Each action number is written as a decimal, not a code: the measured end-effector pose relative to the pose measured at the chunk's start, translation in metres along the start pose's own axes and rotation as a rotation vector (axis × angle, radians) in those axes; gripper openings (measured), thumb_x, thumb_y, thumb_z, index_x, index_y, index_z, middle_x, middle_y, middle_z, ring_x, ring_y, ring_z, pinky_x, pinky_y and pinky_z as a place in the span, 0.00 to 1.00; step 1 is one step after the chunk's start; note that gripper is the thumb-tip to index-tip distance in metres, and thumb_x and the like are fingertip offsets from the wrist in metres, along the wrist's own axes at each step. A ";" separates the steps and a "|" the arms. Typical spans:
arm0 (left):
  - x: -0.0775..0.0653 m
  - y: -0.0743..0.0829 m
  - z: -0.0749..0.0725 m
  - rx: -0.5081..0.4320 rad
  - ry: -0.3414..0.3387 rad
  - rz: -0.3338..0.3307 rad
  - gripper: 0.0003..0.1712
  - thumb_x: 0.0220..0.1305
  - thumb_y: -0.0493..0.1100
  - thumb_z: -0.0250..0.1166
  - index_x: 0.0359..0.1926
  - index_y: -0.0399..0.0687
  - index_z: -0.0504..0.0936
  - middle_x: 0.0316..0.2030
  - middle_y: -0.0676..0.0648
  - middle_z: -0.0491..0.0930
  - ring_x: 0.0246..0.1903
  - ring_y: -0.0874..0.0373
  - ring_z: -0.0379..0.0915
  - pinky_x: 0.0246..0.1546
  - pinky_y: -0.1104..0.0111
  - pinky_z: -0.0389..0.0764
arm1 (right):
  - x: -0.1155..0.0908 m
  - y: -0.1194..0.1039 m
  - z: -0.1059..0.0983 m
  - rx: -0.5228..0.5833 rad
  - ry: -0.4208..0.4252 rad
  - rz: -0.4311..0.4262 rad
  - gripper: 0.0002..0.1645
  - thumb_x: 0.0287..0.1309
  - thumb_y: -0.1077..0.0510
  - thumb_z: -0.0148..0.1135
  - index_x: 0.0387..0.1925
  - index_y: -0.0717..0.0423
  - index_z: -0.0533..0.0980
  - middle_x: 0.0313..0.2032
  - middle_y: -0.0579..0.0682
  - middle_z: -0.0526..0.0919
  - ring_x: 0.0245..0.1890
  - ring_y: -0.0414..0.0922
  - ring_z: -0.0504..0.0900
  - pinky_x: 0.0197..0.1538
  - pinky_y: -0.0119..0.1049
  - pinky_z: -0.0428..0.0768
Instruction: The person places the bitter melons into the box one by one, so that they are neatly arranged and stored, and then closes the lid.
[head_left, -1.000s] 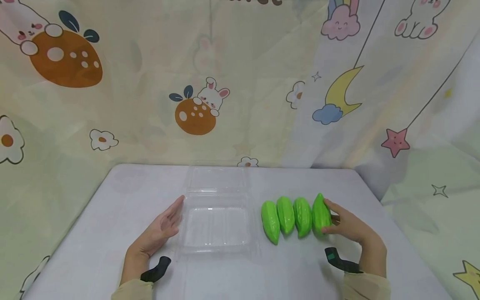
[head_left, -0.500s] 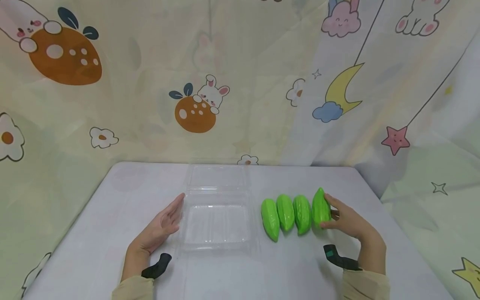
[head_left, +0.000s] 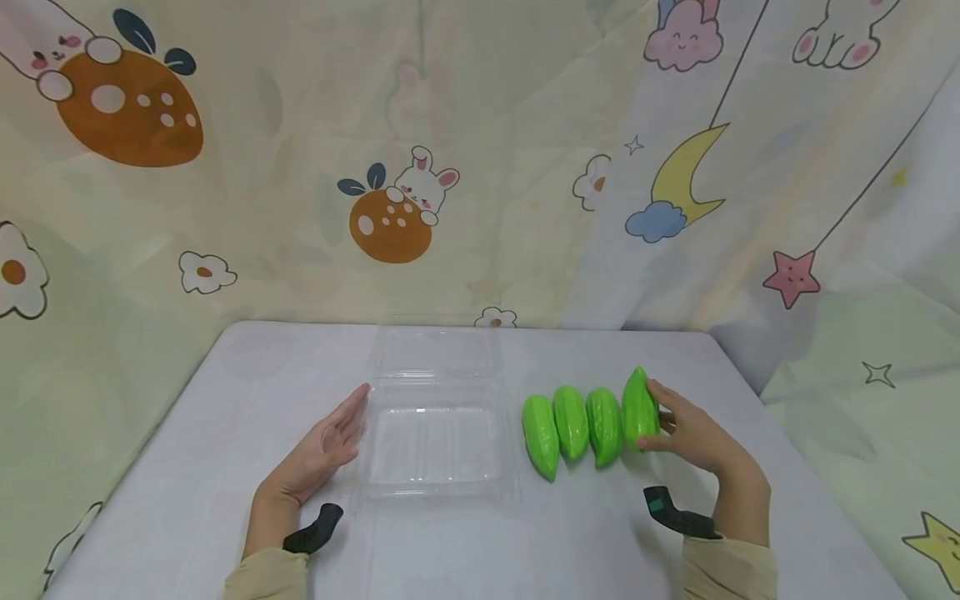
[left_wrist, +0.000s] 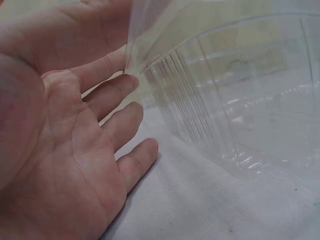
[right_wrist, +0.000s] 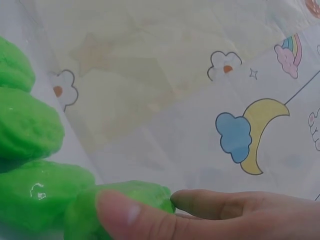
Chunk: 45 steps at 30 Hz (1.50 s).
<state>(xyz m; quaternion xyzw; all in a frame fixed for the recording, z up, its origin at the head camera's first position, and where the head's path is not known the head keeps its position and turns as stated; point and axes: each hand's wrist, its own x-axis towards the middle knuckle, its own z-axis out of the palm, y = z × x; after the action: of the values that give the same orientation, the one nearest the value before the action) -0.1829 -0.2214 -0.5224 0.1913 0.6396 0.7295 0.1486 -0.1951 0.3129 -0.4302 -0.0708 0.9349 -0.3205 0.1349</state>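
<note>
My right hand (head_left: 701,433) grips a glossy green toy bitter melon (head_left: 640,408) between thumb and fingers, at the right end of a row. Three similar bitter melons (head_left: 540,437) lie side by side to its left. In the right wrist view, the thumb lies across the near side of the held melon (right_wrist: 140,189), which overlaps its neighbour (right_wrist: 45,192). My left hand (head_left: 322,454) stands beside a clear plastic box (head_left: 435,450), fingers extended along its left side. The left wrist view shows the palm facing the box's ribbed wall (left_wrist: 185,100), fingertips right at its edge.
The box's clear lid (head_left: 435,354) is folded back toward the rear of the white table (head_left: 262,383). A cartoon-printed cloth (head_left: 525,167) hangs behind the table. Black straps (head_left: 678,512) sit at both wrists, below beige sleeves.
The bitter melon in my right hand has risen slightly away from the row, toward the back of the table. My left hand stays at the box. The head view has tilted a little.
</note>
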 end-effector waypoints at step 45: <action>0.003 -0.004 -0.005 0.006 0.002 -0.034 0.51 0.61 0.34 0.62 0.75 0.53 0.40 0.76 0.48 0.33 0.74 0.55 0.28 0.64 0.86 0.53 | 0.012 -0.088 0.027 -0.043 0.000 -0.277 0.62 0.43 0.50 0.75 0.73 0.55 0.48 0.75 0.54 0.47 0.68 0.56 0.64 0.62 0.48 0.72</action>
<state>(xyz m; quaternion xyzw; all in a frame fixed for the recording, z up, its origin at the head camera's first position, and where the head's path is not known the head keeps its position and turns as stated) -0.1876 -0.2239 -0.5267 0.1799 0.6452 0.7252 0.1598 -0.1945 0.2259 -0.3989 -0.2021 0.9228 -0.3160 0.0879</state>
